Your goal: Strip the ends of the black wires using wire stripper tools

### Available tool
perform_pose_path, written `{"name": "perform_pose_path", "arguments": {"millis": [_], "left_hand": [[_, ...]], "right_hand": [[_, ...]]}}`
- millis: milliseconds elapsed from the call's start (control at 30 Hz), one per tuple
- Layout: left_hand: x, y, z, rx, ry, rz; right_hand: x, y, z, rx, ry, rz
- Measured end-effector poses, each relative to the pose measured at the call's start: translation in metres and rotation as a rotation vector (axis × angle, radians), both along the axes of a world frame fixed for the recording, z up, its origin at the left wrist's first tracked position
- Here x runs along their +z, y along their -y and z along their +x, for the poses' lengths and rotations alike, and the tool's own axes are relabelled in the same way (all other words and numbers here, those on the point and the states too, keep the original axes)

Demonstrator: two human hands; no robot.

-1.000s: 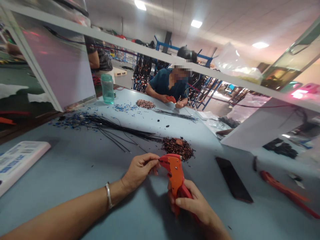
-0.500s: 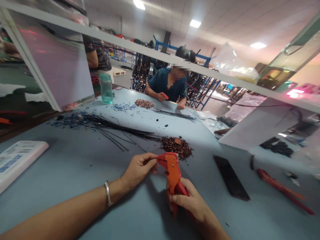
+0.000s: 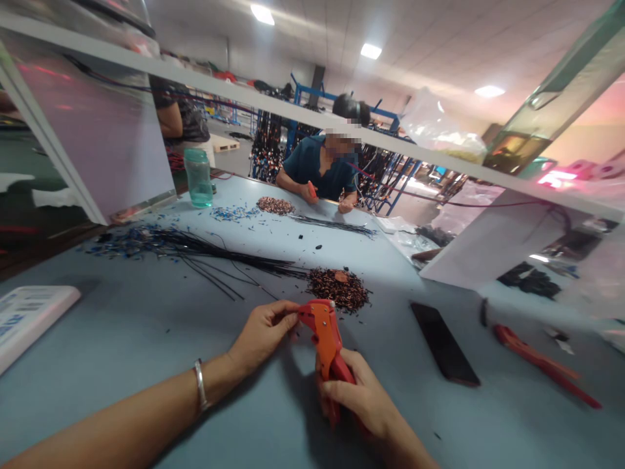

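Note:
My right hand [image 3: 359, 391] is wrapped round the handles of an orange and red wire stripper [image 3: 326, 332], held upright with its jaw end pointing left. The fingertips of my left hand [image 3: 266, 332] are pinched together right at that jaw; whatever lies between them is too small or hidden to make out. Just beyond the stripper's head lies a heap of short black and copper-coloured wire offcuts [image 3: 339, 290]. A bundle of long black wires [image 3: 234, 254] runs leftward from the heap across the grey-blue table [image 3: 122, 332].
Right of my hands lie a black phone [image 3: 444, 344] and a red-handled tool [image 3: 537, 361]. A white box [image 3: 34, 319] sits at the left, a green bottle [image 3: 198, 179] farther back. Across the table a co-worker [image 3: 319, 166] holds a red tool. A shelf bar [image 3: 273, 101] crosses overhead.
The whole view has shifted slightly, so the table things and both hands appear a little farther left. My grip on the wire stripper and the pinch at its jaw look the same.

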State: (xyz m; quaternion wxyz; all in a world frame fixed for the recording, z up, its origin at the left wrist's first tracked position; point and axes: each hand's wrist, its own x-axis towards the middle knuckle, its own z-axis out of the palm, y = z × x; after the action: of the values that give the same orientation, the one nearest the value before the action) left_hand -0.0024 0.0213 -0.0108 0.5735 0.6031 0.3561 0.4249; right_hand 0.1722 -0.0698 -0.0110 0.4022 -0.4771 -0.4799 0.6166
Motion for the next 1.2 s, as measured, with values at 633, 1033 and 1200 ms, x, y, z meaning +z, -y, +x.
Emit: {"name": "perform_pose_path", "arguments": {"millis": [633, 1033, 1200], "left_hand": [[-0.001, 0.047, 0.015, -0.369, 0.227, -0.184], [-0.003, 0.046, 0.011, -0.294, 0.279, -0.29], [-0.005, 0.043, 0.009, -0.233, 0.238, -0.255]], "right_hand": [[0.01, 0.003, -0.027, -0.185, 0.596, 0.625], [0.009, -0.002, -0.029, -0.215, 0.732, 0.668], [0.008, -0.005, -0.034, -0.275, 0.647, 0.642]]}}
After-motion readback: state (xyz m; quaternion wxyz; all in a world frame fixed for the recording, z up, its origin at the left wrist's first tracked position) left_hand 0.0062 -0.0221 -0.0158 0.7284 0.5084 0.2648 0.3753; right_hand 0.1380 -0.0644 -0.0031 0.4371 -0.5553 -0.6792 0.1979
